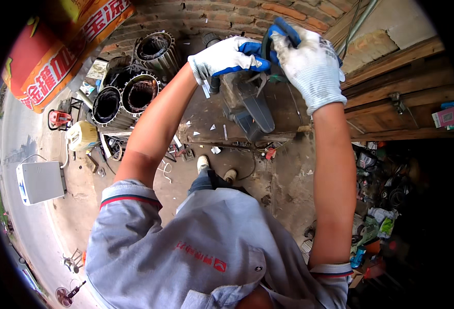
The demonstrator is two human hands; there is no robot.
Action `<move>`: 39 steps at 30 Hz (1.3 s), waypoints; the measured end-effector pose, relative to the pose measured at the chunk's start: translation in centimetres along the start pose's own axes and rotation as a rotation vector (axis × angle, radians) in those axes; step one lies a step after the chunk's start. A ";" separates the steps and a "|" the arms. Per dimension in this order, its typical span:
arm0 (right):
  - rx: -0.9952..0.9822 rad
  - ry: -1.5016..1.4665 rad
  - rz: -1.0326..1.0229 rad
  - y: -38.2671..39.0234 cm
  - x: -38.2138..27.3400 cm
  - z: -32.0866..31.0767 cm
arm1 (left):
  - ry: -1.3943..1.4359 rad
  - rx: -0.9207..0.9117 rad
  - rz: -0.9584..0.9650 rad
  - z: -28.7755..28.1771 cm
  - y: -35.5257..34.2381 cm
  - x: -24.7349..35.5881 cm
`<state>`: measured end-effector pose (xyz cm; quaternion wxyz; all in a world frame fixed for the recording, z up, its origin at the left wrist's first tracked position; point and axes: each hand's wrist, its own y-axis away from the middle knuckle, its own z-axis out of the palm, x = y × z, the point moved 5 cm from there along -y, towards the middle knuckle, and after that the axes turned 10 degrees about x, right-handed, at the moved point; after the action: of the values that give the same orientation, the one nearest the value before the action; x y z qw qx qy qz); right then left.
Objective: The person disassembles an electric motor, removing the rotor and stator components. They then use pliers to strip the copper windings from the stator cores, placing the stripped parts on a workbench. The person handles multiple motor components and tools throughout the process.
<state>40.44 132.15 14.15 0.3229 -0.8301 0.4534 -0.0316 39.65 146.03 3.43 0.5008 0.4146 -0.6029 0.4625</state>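
Both hands wear white gloves with blue coating. My left hand (pixel 234 57) is closed at the upper middle, its fingertips at a dark curved piece (pixel 266 51); what exactly they grip is hidden. Just to its right, my right hand (pixel 304 69) is raised with fingers bent round the same dark piece, partly hiding it. Below them, a dusty machine with a grey, angular body (pixel 252 110) stands on a worn dark bench (pixel 209 117), where small white scraps (pixel 212 127) lie.
Several finned metal cylinders (pixel 143 97) crowd the left, near a yellowish jug (pixel 83 135), an orange machine (pixel 58 119) and a white box (pixel 39 183). A brick wall (pixel 257 13) backs the bench. Wooden boards (pixel 412 85) and jumbled parts (pixel 371 206) lie right.
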 end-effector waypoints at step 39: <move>0.104 -0.070 -0.190 1.2 -2.6 2.5 | 0.150 -0.016 0.112 -1.6 -0.9 -4.2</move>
<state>38.93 134.95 12.13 0.3768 -0.8521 0.3587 -0.0567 41.51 147.55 -0.44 0.5212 0.3405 -0.5896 0.5146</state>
